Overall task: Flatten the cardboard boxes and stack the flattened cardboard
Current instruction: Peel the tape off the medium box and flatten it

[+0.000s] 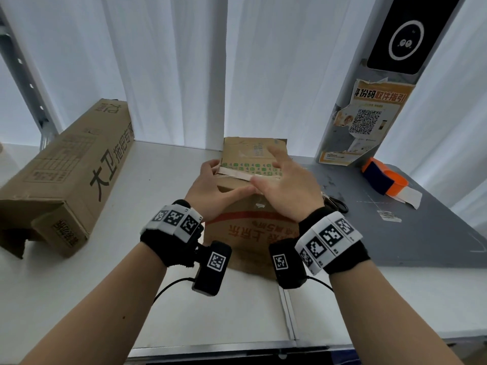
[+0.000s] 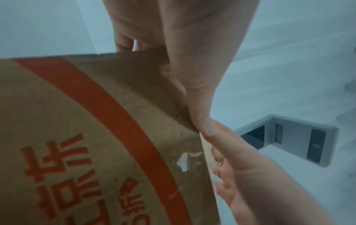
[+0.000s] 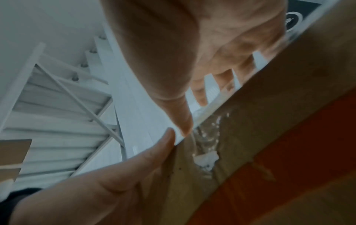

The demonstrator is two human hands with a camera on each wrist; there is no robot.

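With my left grip [image 1: 210,185] clamping the box [image 1: 250,233] top edge at frame centre, right grip [image 1: 287,185] hovers spread-fingered, empty, directly above the taped seam.

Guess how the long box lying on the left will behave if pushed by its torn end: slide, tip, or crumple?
The long cardboard box lies on its broad side on the white table, so it probably slides or pivots rather than tips. Its near end is torn open, so that end likely crumples under a push. It probably handles light.
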